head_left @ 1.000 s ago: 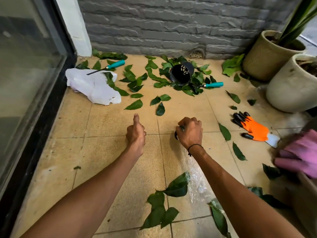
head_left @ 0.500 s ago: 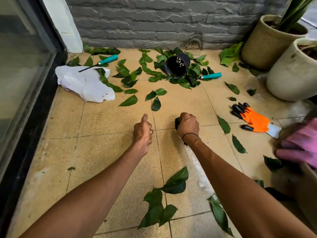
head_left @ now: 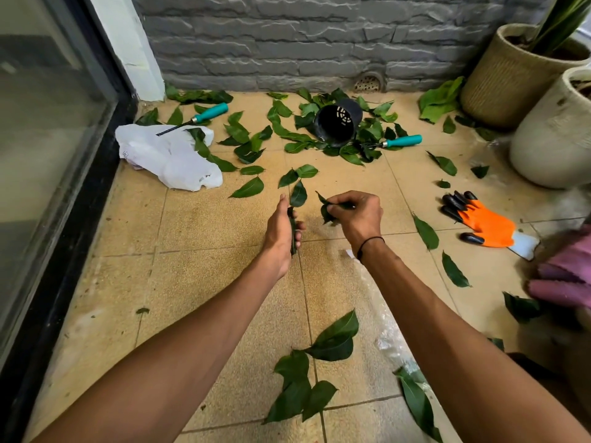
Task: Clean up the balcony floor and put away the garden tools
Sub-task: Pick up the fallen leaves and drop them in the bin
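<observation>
Two teal-handled tools lie on the tiled floor (head_left: 224, 219), one (head_left: 209, 112) by the white bag (head_left: 166, 155) and one (head_left: 401, 141) beside the single tipped black pot (head_left: 335, 123); there are also one orange glove (head_left: 483, 220), two planters (head_left: 508, 75) and (head_left: 556, 129) at right, and leaves too many to count. The left hand (head_left: 281, 231) grips a dark leaf (head_left: 291, 228) edge-on, and the right hand (head_left: 358, 215) pinches a leaf (head_left: 327, 209) in curled fingers. Half a second ago both hands were fists pressed low on the tiles; now they are higher, with leaves in view.
</observation>
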